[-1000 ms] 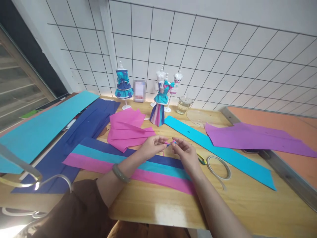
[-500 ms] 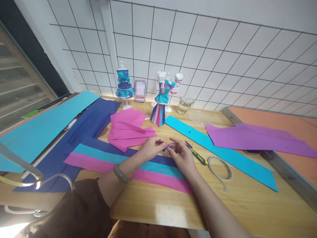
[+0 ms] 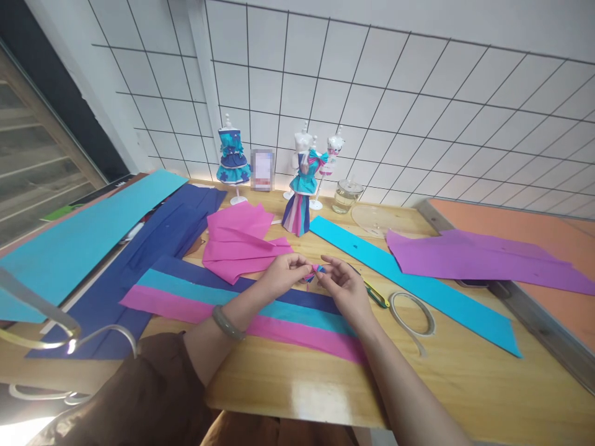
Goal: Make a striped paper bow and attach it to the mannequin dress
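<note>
Between my fingertips is a small folded piece of pink, teal and navy crepe paper. My left hand pinches its left side, thumb against forefinger. On its right side, my right hand is closed with thumb and fingers on it. Both hands are raised over a long strip banded in navy, teal and pink, which lies across the table under my forearms. Yellow-green thread snips lie just beyond my right hand, partly hidden by it. Close by rests a roll of tape with a loose end.
Pink crepe paper lies behind my left hand. Small dress forms in paper dresses stand at the back beside a phone and a glass cup. Blue and purple sheets lie right; teal and navy paper left.
My right hand has shifted its fingers slightly on the small paper piece, and more of its pink and teal now shows. The left hand has barely moved.
</note>
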`<move>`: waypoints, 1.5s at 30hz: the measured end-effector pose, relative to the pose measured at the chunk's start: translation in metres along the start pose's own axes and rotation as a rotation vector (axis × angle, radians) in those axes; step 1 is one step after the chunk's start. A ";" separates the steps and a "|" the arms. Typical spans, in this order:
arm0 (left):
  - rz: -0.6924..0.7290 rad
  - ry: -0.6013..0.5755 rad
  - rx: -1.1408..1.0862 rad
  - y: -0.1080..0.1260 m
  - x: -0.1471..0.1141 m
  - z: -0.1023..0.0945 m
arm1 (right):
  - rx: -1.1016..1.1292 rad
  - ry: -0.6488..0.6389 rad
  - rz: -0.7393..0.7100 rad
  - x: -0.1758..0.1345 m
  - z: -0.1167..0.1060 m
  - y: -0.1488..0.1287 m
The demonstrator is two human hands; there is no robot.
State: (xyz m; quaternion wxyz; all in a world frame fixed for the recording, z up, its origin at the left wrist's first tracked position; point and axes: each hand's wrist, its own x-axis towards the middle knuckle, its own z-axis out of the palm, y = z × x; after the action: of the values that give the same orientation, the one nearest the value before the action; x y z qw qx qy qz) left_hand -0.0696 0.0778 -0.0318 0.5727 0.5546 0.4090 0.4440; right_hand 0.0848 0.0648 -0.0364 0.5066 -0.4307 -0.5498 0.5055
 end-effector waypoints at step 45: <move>-0.123 -0.035 -0.046 0.005 -0.002 0.003 | -0.068 0.003 0.066 -0.002 -0.002 -0.009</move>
State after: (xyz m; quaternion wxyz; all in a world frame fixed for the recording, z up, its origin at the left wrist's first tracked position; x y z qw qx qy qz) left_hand -0.0680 0.0749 -0.0266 0.6184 0.5229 0.4219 0.4076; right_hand 0.0877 0.0622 -0.0272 0.4755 -0.4666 -0.5514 0.5022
